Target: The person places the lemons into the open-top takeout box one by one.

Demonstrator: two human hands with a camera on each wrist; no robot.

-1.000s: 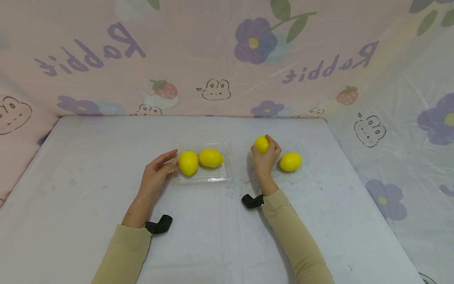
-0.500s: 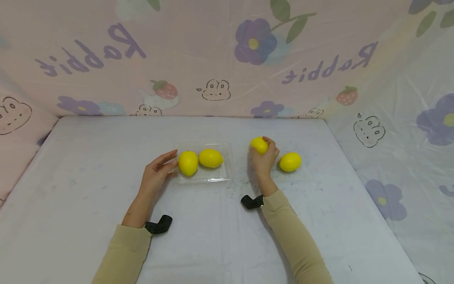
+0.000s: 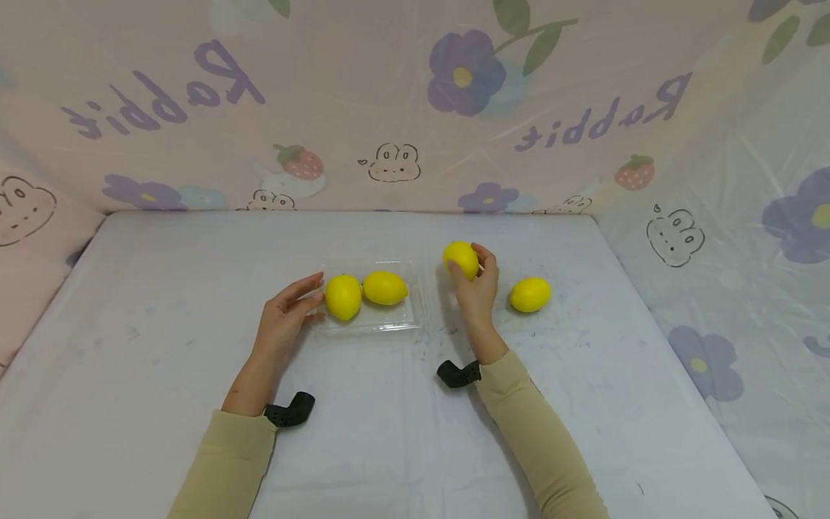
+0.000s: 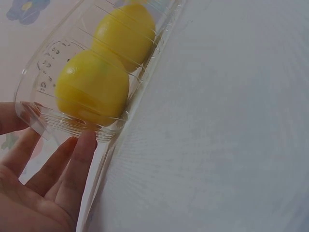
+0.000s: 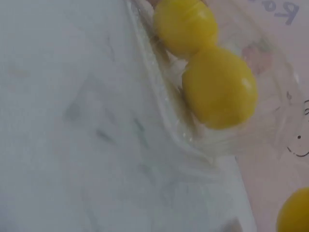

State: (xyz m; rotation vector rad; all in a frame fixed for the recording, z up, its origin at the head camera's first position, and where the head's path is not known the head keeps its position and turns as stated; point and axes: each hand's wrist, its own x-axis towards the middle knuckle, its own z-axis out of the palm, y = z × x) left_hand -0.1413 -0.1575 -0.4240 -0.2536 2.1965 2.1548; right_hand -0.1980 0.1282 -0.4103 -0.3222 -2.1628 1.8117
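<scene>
Held lemon (image 3: 459,258), loose lemon (image 3: 530,295), left tray lemon (image 3: 342,297) & right tray lemon (image 3: 385,288) were all solid bright ylw. Tray (image 3: 389,318) was clear w/ fine ribbed lines on its wall. Sleeves (image 3: 223,454) were plain khaki; wrist cams (image 3: 295,411) were solid blk. Tabletop (image 3: 363,447) was off-white w/ faint gry smudges. Back cloth (image 3: 363,86) was pale pink w/ prpl mirror-image "Rabbit" lettering (image 3: 155,102), prpl flowers (image 3: 447,61) w/ ylw ctrs, grn leaves (image 3: 543,50), red strawberries (image 3: 305,164) w/ grn tops, plus bunny heads (image 3: 394,163) in thin blk outline. R-side cloth (image 3: 746,303) was gry-white w/ more prpl flowers, ylw ctrs & a blk-outlined bunny.
</scene>
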